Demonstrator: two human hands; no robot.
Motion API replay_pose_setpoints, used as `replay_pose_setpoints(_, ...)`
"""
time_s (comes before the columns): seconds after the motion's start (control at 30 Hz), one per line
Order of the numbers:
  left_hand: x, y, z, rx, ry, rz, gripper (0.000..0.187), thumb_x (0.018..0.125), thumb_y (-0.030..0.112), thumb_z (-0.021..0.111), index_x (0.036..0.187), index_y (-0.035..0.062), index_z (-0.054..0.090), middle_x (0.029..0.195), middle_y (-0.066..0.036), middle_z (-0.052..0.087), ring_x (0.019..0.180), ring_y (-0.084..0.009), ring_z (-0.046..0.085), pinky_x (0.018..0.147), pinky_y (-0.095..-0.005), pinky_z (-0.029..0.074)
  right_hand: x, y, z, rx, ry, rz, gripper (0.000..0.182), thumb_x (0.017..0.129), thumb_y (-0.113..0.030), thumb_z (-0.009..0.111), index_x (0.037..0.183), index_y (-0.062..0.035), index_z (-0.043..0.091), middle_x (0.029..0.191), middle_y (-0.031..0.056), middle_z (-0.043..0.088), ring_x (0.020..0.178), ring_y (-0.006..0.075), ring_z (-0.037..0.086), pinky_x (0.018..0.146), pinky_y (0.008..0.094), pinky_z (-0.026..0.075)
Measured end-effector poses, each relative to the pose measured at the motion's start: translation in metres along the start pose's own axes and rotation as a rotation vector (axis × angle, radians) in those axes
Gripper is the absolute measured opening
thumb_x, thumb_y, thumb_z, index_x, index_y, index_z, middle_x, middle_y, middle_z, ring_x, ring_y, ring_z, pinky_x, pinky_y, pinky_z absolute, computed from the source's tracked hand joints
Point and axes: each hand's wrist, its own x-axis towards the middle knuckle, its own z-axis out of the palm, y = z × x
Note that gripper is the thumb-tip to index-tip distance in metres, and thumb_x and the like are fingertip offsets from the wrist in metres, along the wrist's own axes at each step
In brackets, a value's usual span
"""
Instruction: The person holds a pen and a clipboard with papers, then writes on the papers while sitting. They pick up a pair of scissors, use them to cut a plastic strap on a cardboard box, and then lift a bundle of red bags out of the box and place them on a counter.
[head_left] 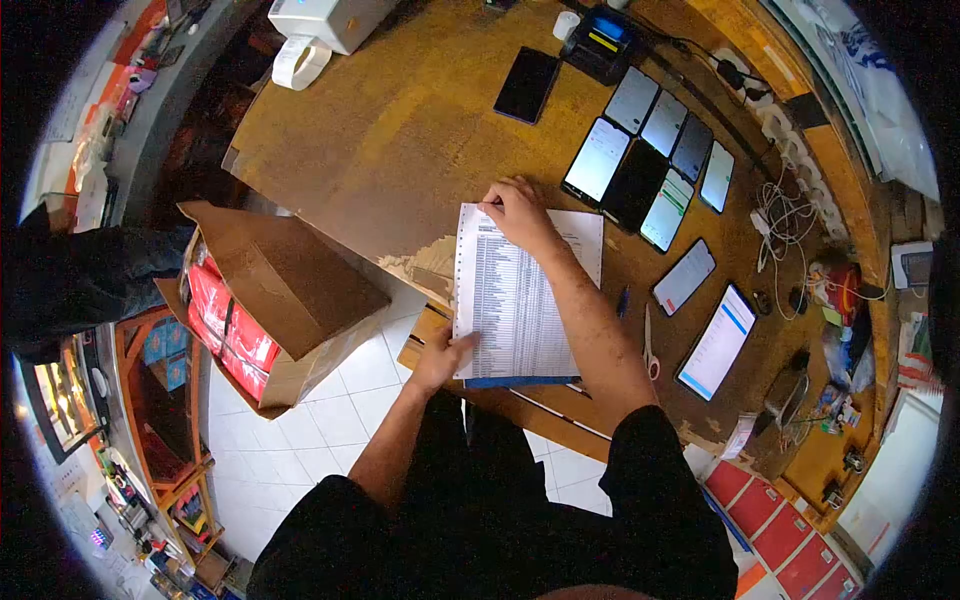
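A stack of printed sheets [515, 310] with punched edge holes lies at the wooden table's near edge, with a blue edge showing beneath it. My left hand [440, 358] is at the lower left edge of the sheets, its thumb over the paper and the other fingers curled at the side. At the top left corner, my right hand [517, 215] pinches the paper, and its forearm crosses the right part of the page. Scissors [650, 345] and a pen [623, 303] lie to the right of the sheets.
Several phones [597, 160] lie at the right of the table [400, 130], near a card terminal [600, 42] and tangled white cables [785, 228]. A label printer [335, 22] stands at the back left. An open carton [285, 285] with red packages is left, beside another person's dark sleeve [100, 270].
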Motion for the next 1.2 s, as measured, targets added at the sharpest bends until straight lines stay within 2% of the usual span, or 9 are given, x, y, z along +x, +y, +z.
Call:
replay_pose_setpoints(0.07, -0.003, 0.007, 0.0, 0.612, 0.107, 0.288, 0.042, 0.082, 0.028, 0.067, 0.109, -0.003, 0.058, 0.09, -0.02, 0.068, 0.082, -0.0306, 0.067, 0.075, -0.0373, 0.052, -0.001, 0.002, 0.002, -0.006, 0.006, -0.018, 0.014, 0.076, -0.014, 0.07, 0.075, -0.003, 0.061, 0.081, 0.01, 0.062, 0.084, 0.0288, 0.056, 0.074, 0.0405, 0.043)
replay_pose_setpoints(0.33, 0.066, 0.098, 0.003, 0.901, 0.583, 0.969, 0.032, 0.083, 0.025, 0.064, 0.103, 0.0003, 0.058, 0.091, -0.02, 0.065, 0.081, -0.0414, 0.061, 0.07, -0.0446, 0.049, -0.002, 0.003, -0.001, 0.081, -0.009, -0.023, 0.016, 0.077, -0.015, 0.07, 0.075, -0.002, 0.061, 0.082, 0.0133, 0.061, 0.083, 0.0321, 0.056, 0.076, 0.0408, 0.044)
replay_pose_setpoints(0.57, 0.111, 0.104, 0.008, 0.65, 0.548, 0.721, 0.034, 0.082, 0.016, 0.067, 0.111, -0.001, 0.059, 0.094, -0.018, 0.068, 0.083, -0.0312, 0.068, 0.074, -0.0376, 0.052, -0.006, 0.005, -0.002, 0.081, 0.006, -0.056, 0.016, 0.078, -0.017, 0.069, 0.084, -0.0028, 0.065, 0.094, 0.0133, 0.062, 0.089, 0.0303, 0.057, 0.08, 0.039, 0.044)
replay_pose_setpoints(0.77, 0.062, 0.103, 0.008, 0.501, 0.401, 0.953, 0.031, 0.079, 0.008, 0.069, 0.107, -0.0012, 0.059, 0.092, -0.019, 0.066, 0.091, -0.0297, 0.064, 0.075, -0.0388, 0.05, -0.02, -0.022, -0.046, -0.032, -0.009, -0.201, 0.013, 0.08, -0.019, 0.066, 0.088, -0.0089, 0.069, 0.103, 0.011, 0.063, 0.104, 0.0263, 0.055, 0.095, 0.0431, 0.035)
replay_pose_setpoints(0.87, 0.037, 0.106, 0.022, -0.096, 0.442, 1.087, 0.03, 0.08, 0.008, 0.07, 0.106, -0.0016, 0.06, 0.09, -0.013, 0.067, 0.09, -0.0225, 0.065, 0.074, -0.0356, 0.051, -0.025, -0.044, -0.062, -0.061, -0.088, -0.21, 0.012, 0.079, -0.016, 0.068, 0.088, -0.0088, 0.068, 0.103, 0.0073, 0.064, 0.106, 0.0241, 0.054, 0.094, 0.0401, 0.035)
replay_pose_setpoints(0.97, 0.018, 0.087, -0.014, 0.103, 0.31, 0.806, 0.026, 0.081, 0.01, 0.071, 0.101, -0.0036, 0.063, 0.082, -0.006, 0.066, 0.081, -0.0139, 0.062, 0.071, -0.0304, 0.051, -0.029, -0.072, -0.069, 0.019, -0.121, -0.273, 0.011, 0.078, -0.014, 0.068, 0.087, -0.0089, 0.068, 0.102, 0.0078, 0.064, 0.101, 0.0254, 0.057, 0.094, 0.0394, 0.035)
replay_pose_setpoints(1.03, 0.011, 0.056, -0.051, 0.409, 0.01, 0.453, 0.019, 0.082, 0.011, 0.07, 0.092, -0.004, 0.065, 0.076, -0.004, 0.065, 0.072, -0.0083, 0.058, 0.068, -0.0261, 0.049, -0.032, -0.089, -0.066, 0.057, -0.066, -0.268, 0.012, 0.078, -0.013, 0.068, 0.088, -0.0079, 0.066, 0.101, 0.0095, 0.064, 0.098, 0.0268, 0.058, 0.092, 0.0387, 0.037)
replay_pose_setpoints(1.1, -0.002, 0.036, -0.083, 0.527, 0.052, 0.36, 0.013, 0.084, 0.011, 0.069, 0.084, -0.002, 0.065, 0.073, -0.001, 0.064, 0.068, -0.0053, 0.053, 0.062, -0.0247, 0.047, -0.04, -0.099, -0.056, 0.099, 0.075, -0.314, 0.018, 0.078, -0.013, 0.069, 0.095, -0.0063, 0.064, 0.1, 0.0103, 0.064, 0.099, 0.0261, 0.057, 0.091, 0.0393, 0.038)
replay_pose_setpoints(1.2, -0.033, 0.037, -0.117, 0.171, 0.241, 0.416, 0.012, 0.085, 0.011, 0.068, 0.085, -0.0001, 0.064, 0.074, 0.002, 0.061, 0.066, -0.0061, 0.052, 0.059, -0.0241, 0.044, -0.075, -0.102, -0.044, 0.079, 0.62, 0.084, 0.018, 0.079, -0.01, 0.068, 0.092, -0.0046, 0.057, 0.088, 0.0107, 0.061, 0.086, 0.0267, 0.059, 0.076, 0.0393, 0.045)
